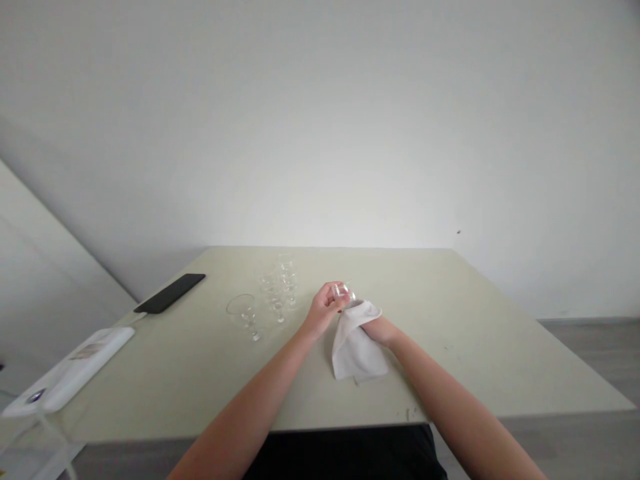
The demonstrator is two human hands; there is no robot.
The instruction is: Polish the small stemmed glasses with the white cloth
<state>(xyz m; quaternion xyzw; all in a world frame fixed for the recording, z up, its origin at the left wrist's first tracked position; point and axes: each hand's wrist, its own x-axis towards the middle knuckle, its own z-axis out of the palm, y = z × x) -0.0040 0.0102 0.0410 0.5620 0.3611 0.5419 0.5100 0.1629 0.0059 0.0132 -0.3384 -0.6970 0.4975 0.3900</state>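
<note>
Gently, the left hand grips a clear glass over the table, its near side meeting a white cloth that hides the right hand's fingers, so their grip cannot be told. For what looks like wiping, light support and slow turns should suit, well away from the other glasses.

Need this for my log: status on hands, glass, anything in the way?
Left hand holding glass. Right hand partly under white cloth, fingers hidden. Other glasses off to the left, none in the way.
</note>
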